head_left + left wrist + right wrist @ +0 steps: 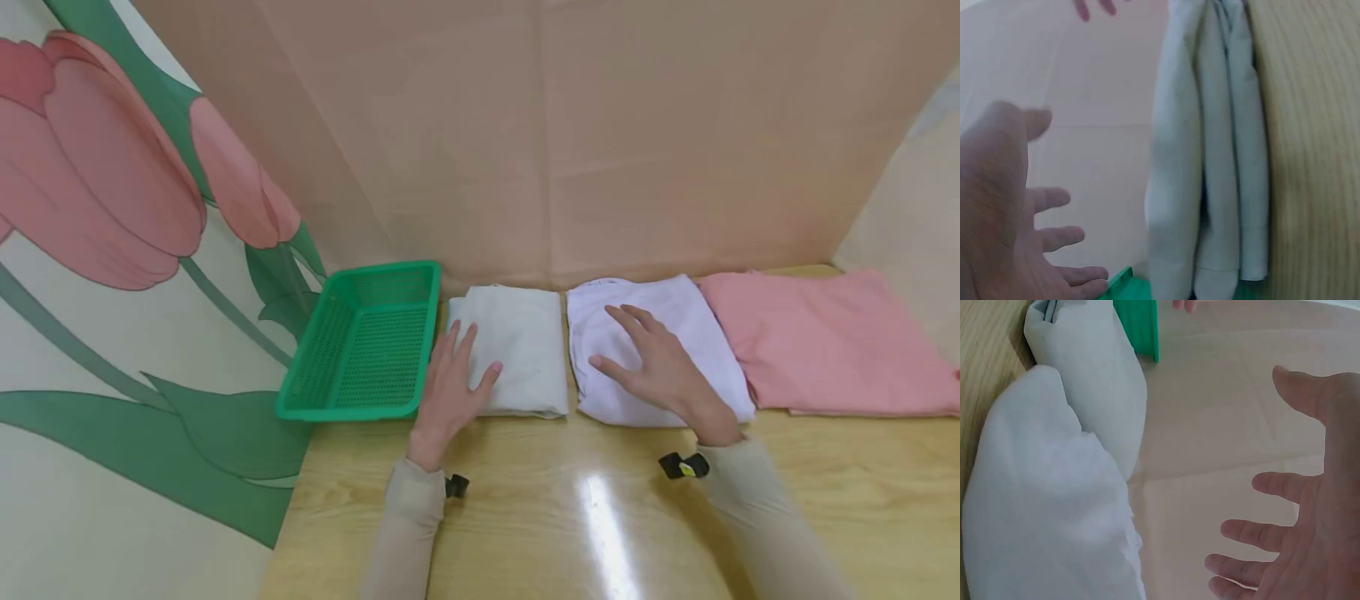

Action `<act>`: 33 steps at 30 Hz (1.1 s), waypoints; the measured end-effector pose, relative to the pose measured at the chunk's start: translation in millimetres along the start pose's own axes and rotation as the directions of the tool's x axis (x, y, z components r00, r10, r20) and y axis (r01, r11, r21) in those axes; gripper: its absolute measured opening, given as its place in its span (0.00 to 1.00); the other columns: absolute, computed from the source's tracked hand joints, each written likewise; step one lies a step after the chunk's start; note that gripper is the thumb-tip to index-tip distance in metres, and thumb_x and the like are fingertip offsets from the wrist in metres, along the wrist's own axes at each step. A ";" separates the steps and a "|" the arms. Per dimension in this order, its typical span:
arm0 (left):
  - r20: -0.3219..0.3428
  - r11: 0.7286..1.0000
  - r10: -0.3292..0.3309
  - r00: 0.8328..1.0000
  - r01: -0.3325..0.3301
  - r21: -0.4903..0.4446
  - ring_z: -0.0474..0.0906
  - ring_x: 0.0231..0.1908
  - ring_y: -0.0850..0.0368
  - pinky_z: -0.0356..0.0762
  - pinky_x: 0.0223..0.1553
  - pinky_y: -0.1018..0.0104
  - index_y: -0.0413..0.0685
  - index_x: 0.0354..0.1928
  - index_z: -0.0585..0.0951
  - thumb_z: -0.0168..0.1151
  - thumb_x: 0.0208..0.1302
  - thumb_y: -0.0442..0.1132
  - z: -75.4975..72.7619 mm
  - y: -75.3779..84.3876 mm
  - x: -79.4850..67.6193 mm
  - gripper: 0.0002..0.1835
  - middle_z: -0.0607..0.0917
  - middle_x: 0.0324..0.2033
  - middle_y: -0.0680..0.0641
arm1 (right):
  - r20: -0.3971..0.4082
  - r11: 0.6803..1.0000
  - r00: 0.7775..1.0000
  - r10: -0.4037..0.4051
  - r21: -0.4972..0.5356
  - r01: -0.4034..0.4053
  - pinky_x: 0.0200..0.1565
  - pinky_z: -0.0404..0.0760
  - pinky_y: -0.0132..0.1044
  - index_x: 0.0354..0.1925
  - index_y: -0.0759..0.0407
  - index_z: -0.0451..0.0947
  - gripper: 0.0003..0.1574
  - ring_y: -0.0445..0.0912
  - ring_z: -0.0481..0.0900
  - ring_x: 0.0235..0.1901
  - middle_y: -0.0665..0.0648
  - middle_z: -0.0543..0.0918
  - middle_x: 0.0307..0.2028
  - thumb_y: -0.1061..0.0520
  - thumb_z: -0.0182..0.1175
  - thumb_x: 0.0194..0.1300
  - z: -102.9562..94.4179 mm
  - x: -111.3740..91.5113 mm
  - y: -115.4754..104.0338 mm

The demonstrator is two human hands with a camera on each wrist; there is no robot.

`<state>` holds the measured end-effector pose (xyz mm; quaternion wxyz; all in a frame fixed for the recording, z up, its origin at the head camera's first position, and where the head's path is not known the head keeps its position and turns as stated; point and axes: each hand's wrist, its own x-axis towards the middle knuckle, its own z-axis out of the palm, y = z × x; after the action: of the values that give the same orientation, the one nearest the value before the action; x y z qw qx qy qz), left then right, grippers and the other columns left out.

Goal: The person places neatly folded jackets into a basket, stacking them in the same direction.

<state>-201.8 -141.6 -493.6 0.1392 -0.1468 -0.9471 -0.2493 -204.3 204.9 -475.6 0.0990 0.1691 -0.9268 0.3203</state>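
Note:
Three folded cloths lie in a row along the back of the table: a pale grey-green one (pixel 521 354), a pale lavender one (pixel 600 392) and a pink one (pixel 832 342). My left hand (pixel 450 387) hovers by the left edge of the grey-green cloth, fingers spread and holding nothing. Its layered folds show edge-on in the left wrist view. Over the lavender cloth is my right hand (pixel 660 367), fingers apart and nothing in it. The right wrist view shows that palm (pixel 1310 550) raised above the cloths.
A green plastic basket (pixel 431 333) with a perforated bottom stands left of the cloths, close to my left hand. A tan sheet (pixel 547 150) hangs behind the row. On the left is a wall painted with tulips (pixel 120 167). The wooden table (pixel 525 500) runs toward me.

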 end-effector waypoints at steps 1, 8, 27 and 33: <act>-0.011 1.000 -0.007 1.000 0.007 -0.010 0.55 0.80 0.28 0.58 0.77 0.30 0.51 0.83 0.63 0.54 0.77 0.66 1.2 -0.3 0.4 0.43 0.60 0.82 0.35 | 0.010 1.000 1.000 0.000 0.011 0.000 0.67 0.64 0.76 0.83 0.51 0.60 0.53 0.75 0.65 0.73 0.71 0.63 0.79 0.36 0.68 0.71 2.6 1.4 -0.3; -0.042 0.998 -0.050 0.998 0.048 -0.046 0.57 0.80 0.32 0.59 0.77 0.35 0.47 0.83 0.63 0.52 0.80 0.62 12.0 -6.9 5.0 0.40 0.60 0.82 0.34 | 0.046 0.997 0.999 -0.013 0.081 0.009 0.70 0.63 0.73 0.83 0.53 0.58 0.52 0.71 0.62 0.76 0.70 0.63 0.78 0.36 0.65 0.74 22.2 10.8 -2.3; -0.083 0.978 -0.197 0.977 0.191 -0.082 0.62 0.78 0.35 0.62 0.77 0.39 0.43 0.80 0.67 0.55 0.80 0.55 37.3 -15.2 6.4 0.35 0.64 0.80 0.33 | 0.024 0.973 1.000 0.011 0.229 -0.016 0.73 0.64 0.67 0.81 0.59 0.62 0.49 0.65 0.64 0.76 0.68 0.67 0.76 0.37 0.64 0.76 68.3 21.6 -10.9; -0.046 0.964 -0.257 0.965 0.253 -0.076 0.62 0.78 0.34 0.64 0.76 0.38 0.44 0.80 0.67 0.56 0.79 0.55 42.6 -16.2 7.8 0.36 0.64 0.80 0.33 | 0.049 0.968 0.998 0.050 0.243 -0.060 0.72 0.66 0.68 0.80 0.64 0.61 0.51 0.67 0.64 0.75 0.71 0.67 0.75 0.38 0.65 0.75 79.7 19.3 -18.5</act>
<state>-222.8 -131.6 -533.6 0.1270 -0.0216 -0.9446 -0.3020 -221.1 136.4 -521.4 0.0489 0.1610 -0.8866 0.4308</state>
